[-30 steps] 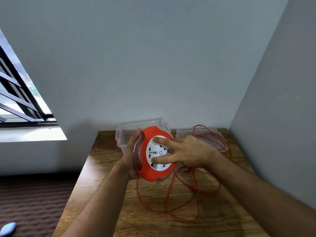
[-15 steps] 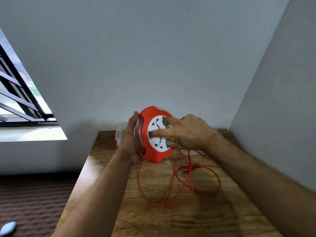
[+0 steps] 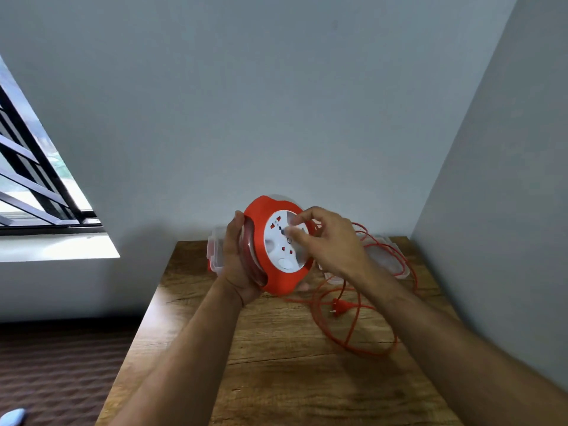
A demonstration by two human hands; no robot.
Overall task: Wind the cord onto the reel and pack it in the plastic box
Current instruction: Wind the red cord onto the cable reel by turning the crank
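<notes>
An orange cord reel [image 3: 272, 273] with a white socket face is held upright above the wooden table [image 3: 276, 379]. My left hand [image 3: 238, 259] grips its left rim and back. My right hand [image 3: 325, 241] has its fingertips on the white face, blurred by motion. The loose orange cord [image 3: 359, 330] lies in loops on the table to the right, its plug [image 3: 336, 307] resting in the middle of them. The clear plastic box [image 3: 216, 252] stands behind the reel, mostly hidden by it.
The clear box lid [image 3: 390, 256] lies at the table's back right with cord loops over it. Grey walls close in behind and on the right. A window and sill are at the left, and brown floor lies below the table's left edge.
The reel has been lifted higher off the table. My right hand's fingers have moved round on the white face. The cord loops on the table have shrunk and shifted.
</notes>
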